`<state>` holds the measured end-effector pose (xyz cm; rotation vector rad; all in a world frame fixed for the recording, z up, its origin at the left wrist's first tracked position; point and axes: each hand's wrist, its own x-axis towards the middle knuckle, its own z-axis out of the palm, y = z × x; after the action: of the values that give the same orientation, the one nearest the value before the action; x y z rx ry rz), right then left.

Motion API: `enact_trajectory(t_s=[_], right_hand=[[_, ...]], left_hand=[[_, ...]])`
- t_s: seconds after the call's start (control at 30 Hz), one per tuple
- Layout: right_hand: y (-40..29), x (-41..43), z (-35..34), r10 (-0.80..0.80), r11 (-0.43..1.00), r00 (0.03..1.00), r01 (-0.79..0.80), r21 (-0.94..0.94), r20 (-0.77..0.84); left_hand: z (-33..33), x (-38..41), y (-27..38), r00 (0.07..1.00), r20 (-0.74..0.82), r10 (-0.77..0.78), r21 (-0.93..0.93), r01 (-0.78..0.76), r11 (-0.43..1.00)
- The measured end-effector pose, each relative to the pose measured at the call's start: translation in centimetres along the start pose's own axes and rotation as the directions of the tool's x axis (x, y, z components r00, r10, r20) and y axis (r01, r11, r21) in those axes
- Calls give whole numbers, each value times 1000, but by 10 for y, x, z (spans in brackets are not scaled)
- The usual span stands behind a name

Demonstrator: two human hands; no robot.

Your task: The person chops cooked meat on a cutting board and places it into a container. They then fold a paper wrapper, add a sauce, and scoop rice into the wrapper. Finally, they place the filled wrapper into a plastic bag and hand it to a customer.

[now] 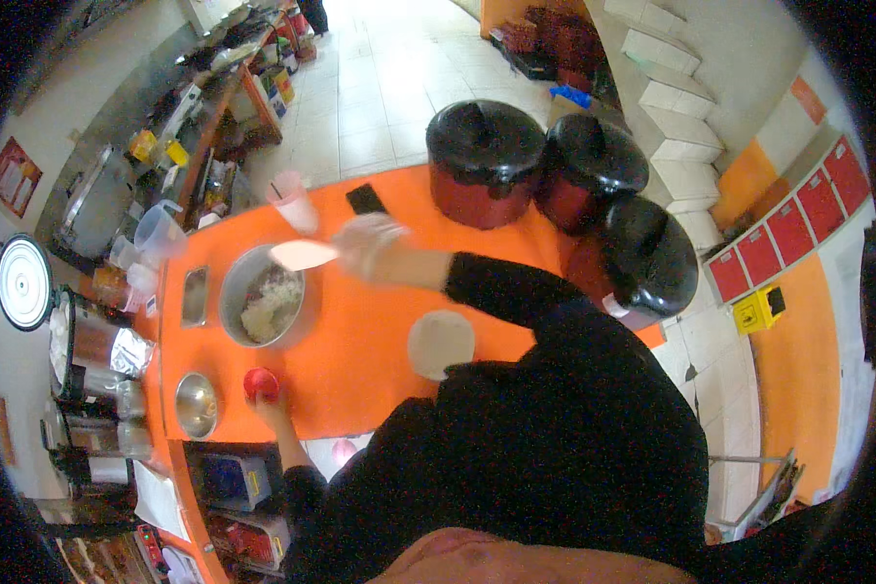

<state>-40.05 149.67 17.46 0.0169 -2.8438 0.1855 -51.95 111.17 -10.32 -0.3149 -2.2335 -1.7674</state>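
My right hand point(369, 244), blurred and seemingly in a clear glove, grips a pale flat paddle point(303, 255) by its end. The paddle's blade hangs over the rim of a round metal pot point(297, 327), which holds white rice point(271, 305). My left hand point(269, 409) is closed around a small red cup point(261, 383) on the orange table point(350, 365). A steel bowl point(196, 406) with a little something inside stands beyond the cup. Nearer my body lies a round whitish lid or plate point(442, 344).
Three large dark-lidded red pots point(485, 164) crowd the table's right end. A pink cup point(293, 204), a black phone point(366, 199) and a small metal tray point(195, 296) lie around the rice pot. Plastic jugs point(160, 230) and foil point(131, 352) line the far side.
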Motion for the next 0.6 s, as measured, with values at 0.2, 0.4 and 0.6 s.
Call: enact_trajectory(t_s=[0.2,0.4,0.6], right_hand=[[182,-52,-88,322,891,945,-320,-322,-50],[268,-37,-65,35,957,932,73,-282,360],[273,-42,-37,-159,960,944,216,-179,288]], left_hand=[[48,-83,67,982,-190,10,101,9,995],[121,-154,134,890,-77,450,324,-405,855],[154,-155,196,962,-25,273,149,-266,952]])
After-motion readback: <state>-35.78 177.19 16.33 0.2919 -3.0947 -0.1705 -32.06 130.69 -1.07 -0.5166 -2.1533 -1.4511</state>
